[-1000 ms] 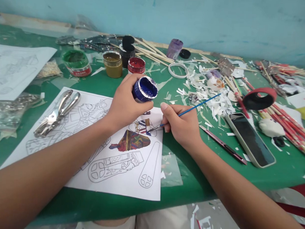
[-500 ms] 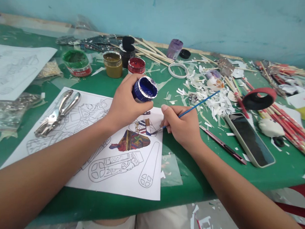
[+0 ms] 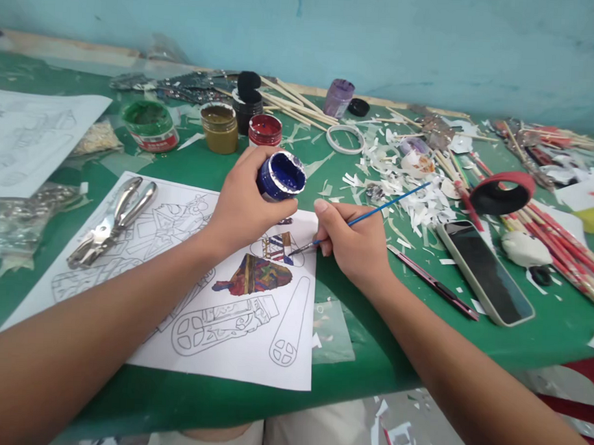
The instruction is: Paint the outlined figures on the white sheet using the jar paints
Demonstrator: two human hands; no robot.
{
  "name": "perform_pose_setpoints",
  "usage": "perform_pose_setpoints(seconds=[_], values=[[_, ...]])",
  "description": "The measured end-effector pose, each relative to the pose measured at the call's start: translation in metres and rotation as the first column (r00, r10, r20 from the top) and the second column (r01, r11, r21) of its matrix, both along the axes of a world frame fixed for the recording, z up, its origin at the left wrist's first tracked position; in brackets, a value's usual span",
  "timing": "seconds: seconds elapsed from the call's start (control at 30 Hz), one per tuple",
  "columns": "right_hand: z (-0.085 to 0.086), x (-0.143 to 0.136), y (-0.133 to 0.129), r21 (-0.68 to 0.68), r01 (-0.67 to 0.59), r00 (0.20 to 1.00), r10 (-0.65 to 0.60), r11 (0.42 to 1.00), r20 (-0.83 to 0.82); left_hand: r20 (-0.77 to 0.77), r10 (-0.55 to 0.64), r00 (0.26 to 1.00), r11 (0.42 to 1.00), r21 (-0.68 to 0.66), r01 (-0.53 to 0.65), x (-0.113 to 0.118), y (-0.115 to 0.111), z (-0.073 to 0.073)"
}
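Green table (image 3: 192, 167): my left hand (image 3: 242, 204) holds a tipped jar (image 3: 266, 181), my right hand (image 3: 355, 244) a brush (image 3: 390, 204); more tipping could spill paint (image 3: 287, 173) on the paper (image 3: 233, 363).

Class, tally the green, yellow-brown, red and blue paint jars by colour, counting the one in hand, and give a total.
Green jar: 1
Yellow-brown jar: 1
Red jar: 1
Blue jar, in the left hand: 1
Total: 4

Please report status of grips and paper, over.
Left grip holds blue paint jar. Right grip holds paintbrush. Paper partly painted. Metal tool lies on it.
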State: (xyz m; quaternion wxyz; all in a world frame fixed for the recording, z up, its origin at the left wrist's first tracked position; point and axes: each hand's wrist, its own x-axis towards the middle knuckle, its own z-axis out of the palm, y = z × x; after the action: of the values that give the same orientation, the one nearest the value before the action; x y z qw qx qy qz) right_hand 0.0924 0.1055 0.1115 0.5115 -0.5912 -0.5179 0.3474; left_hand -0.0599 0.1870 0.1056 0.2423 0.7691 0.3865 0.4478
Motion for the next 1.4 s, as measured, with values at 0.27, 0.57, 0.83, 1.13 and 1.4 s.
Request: perform_pose_setpoints(seconds=[0.27, 0.57, 0.83, 1.13, 1.4], values=[[-0.0001, 0.0006, -0.0002, -0.002, 0.0, 1.0, 0.0, 1.0, 0.015, -0.009, -0.003, 1.0, 1.0, -0.004, 0.003, -0.0006, 0.0006, -0.0002], [0.0001, -0.001, 0.0006, -0.007, -0.011, 0.999, 0.011, 1.0, 0.03, -0.005, 0.001, 1.0, 1.0, 0.003, -0.001, -0.0005, 0.0011, -0.0012], [-0.001, 0.0005, 0.0001, -0.005, -0.017, 0.999, 0.017, 1.0, 0.037, 0.0, -0.005, 1.0, 1.0, 0.007, 0.005, -0.0008, 0.0009, -0.0004], [-0.0016, 0.0001, 0.0007, 0.006, -0.015, 0.998, 0.014, 1.0, 0.053, -0.009, 0.004, 1.0, 1.0, 0.005, -0.004, -0.0007, 0.0014, -0.0011], [-0.0017, -0.0008, 0.0007, 0.012, -0.023, 0.999, 0.022, 1.0, 0.037, 0.009, 0.006, 1.0, 1.0, 0.004, -0.006, -0.0002, 0.0005, -0.0004]])
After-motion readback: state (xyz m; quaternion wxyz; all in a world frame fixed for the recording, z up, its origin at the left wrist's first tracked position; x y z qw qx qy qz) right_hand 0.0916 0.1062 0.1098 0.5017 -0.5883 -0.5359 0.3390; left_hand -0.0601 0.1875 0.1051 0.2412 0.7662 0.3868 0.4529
